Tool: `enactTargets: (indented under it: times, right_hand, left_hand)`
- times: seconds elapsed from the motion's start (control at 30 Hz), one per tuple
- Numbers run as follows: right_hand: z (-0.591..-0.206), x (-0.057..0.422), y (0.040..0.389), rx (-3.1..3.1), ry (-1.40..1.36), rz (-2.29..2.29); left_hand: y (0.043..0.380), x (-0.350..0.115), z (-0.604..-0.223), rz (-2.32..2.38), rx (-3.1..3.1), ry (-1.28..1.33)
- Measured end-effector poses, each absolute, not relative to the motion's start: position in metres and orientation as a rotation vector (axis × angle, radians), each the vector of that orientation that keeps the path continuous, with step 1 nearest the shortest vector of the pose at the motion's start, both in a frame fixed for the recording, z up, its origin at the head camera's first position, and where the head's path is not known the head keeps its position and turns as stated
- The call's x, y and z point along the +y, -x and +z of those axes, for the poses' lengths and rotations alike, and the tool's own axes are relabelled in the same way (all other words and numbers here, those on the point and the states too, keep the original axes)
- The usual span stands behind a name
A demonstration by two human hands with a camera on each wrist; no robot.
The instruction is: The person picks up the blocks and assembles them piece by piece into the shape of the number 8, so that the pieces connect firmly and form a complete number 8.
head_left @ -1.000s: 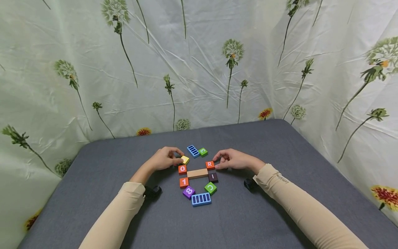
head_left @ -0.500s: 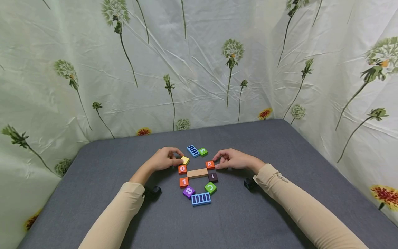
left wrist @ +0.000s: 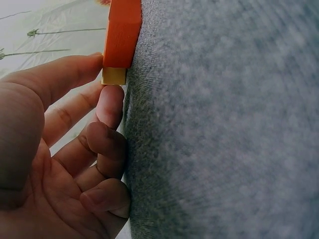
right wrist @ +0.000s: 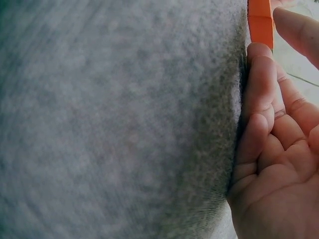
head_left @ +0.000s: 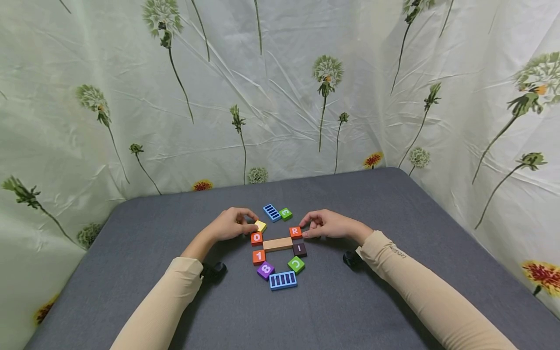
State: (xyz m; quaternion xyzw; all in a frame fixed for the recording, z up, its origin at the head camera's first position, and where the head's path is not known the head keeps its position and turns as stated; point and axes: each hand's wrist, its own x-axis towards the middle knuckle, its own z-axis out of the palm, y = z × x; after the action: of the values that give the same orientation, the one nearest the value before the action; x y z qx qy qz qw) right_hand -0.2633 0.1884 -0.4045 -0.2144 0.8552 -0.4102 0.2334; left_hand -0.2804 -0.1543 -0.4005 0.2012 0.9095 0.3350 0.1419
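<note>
My left hand (head_left: 232,224) pinches a small yellow block (head_left: 261,225) between thumb and fingers. In the left wrist view the yellow block (left wrist: 114,76) sits directly behind an orange block (left wrist: 122,37). From above, that neighbour is the orange block marked 0 (head_left: 256,238). Across from it, my right hand (head_left: 330,224) has thumb and forefinger at the right side of an orange R block (head_left: 295,232). A fingertip meets the end of this orange block (right wrist: 260,31) in the right wrist view. A plain wooden plank (head_left: 277,244) lies between the two sides.
Below lie an orange 1 block (head_left: 259,257), a purple 8 block (head_left: 266,270), a dark I block (head_left: 300,249), a green C block (head_left: 296,264) and a blue slatted block (head_left: 283,280). Behind are another blue slatted block (head_left: 272,212) and a green 3 block (head_left: 286,214).
</note>
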Motion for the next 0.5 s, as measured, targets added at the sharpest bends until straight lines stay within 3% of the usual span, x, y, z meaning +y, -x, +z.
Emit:
enactTargets:
  times: [0.5]
  right_hand:
    - [-0.4042, 0.1886, 0.2626, 2.345, 0.599, -1.134]
  left_hand:
    - [0.2793, -0.1555, -0.4004, 1.001, 2.617, -0.583]
